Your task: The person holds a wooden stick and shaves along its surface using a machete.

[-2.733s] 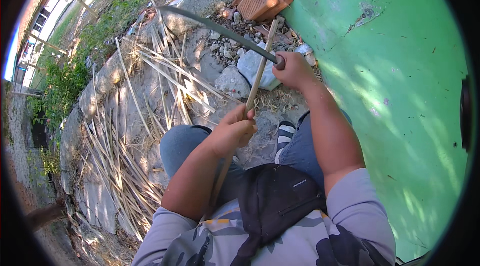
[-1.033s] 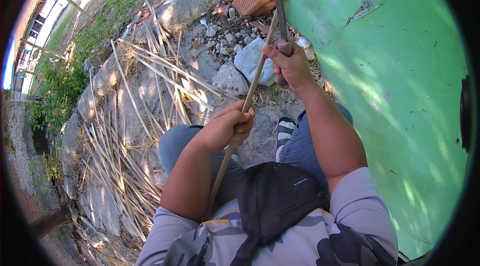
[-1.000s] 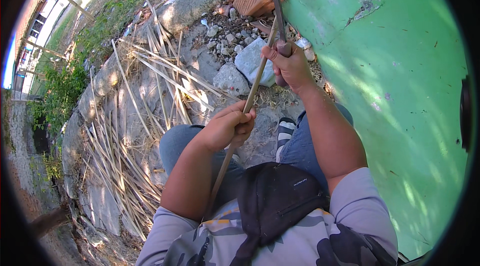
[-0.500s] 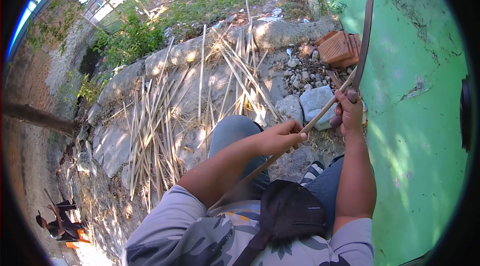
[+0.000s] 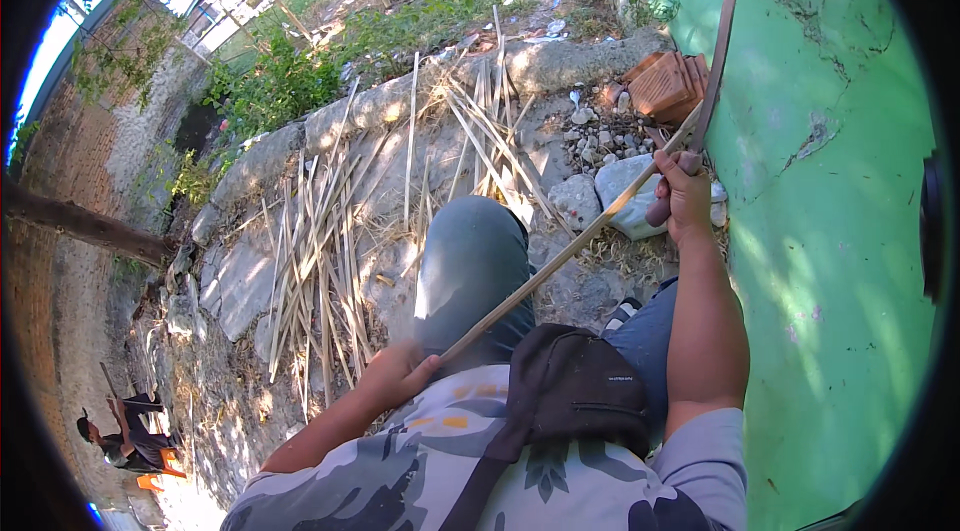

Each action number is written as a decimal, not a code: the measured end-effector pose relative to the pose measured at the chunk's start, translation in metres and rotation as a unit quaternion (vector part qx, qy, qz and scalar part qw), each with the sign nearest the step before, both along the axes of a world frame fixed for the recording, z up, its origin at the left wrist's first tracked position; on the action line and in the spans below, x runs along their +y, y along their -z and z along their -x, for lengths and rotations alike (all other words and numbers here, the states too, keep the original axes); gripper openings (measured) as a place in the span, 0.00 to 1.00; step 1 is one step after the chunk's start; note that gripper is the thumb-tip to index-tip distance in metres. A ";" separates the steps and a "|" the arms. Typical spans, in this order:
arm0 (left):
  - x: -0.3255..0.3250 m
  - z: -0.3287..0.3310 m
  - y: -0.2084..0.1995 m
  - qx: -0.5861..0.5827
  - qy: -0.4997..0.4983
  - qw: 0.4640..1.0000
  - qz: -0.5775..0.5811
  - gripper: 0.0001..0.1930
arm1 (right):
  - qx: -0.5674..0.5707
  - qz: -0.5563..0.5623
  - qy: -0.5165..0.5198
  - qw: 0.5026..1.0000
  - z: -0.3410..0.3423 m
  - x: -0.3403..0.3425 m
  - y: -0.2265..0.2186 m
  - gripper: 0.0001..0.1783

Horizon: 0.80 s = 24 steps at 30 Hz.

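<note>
My right hand (image 5: pixel 688 199) is wrapped round the handle of a machete (image 5: pixel 716 76), whose long dark blade points up and away beside the green wall. A long, pale bamboo strip (image 5: pixel 560 259) slants across in front of me, its far end against the blade just above the handle. My right fingers also touch the strip there. Close to my body on the left, my left hand (image 5: pixel 402 371) grips the strip's near end, thumb along it; the hand is slightly blurred. My raised knee (image 5: pixel 470 271) lies under the strip.
Loose piles of strips (image 5: pixel 325 261) lie on the ground to the left and ahead (image 5: pixel 490 146). A pale stone block (image 5: pixel 628 193), gravel and orange roof tiles (image 5: pixel 668 86) sit near the green wall (image 5: pixel 820 231). Another person (image 5: pixel 135 436) sits far left, beyond a wooden post (image 5: pixel 90 221).
My left hand has slid from the middle of the strip down to its near end, toward my body. The machete and right hand have shifted slightly left.
</note>
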<state>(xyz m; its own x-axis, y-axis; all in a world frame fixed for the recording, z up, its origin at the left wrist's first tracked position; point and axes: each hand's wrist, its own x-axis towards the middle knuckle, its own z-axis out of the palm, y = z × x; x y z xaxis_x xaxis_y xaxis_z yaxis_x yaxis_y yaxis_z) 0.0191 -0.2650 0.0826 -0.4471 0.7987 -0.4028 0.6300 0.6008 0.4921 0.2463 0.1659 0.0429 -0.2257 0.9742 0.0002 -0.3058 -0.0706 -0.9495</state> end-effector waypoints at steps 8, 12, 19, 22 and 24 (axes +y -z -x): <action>-0.029 0.011 0.020 -0.055 0.000 0.998 0.004 0.25 | -0.012 -0.039 -0.054 0.998 0.004 -0.017 -0.003 0.12; -0.031 0.017 0.022 -0.075 0.049 0.996 0.003 0.23 | -0.016 -0.048 -0.066 0.997 0.002 -0.020 -0.007 0.12; -0.028 0.012 0.019 -0.087 0.050 0.995 0.005 0.19 | -0.025 -0.040 -0.066 0.997 0.005 -0.017 -0.004 0.14; -0.033 0.011 0.026 -0.156 -0.066 0.984 -0.055 0.20 | -0.051 -0.035 -0.057 0.997 0.010 -0.013 -0.004 0.15; -0.028 0.013 0.031 -0.156 -0.066 0.983 -0.065 0.20 | -0.085 -0.008 -0.066 0.994 0.007 -0.009 -0.003 0.15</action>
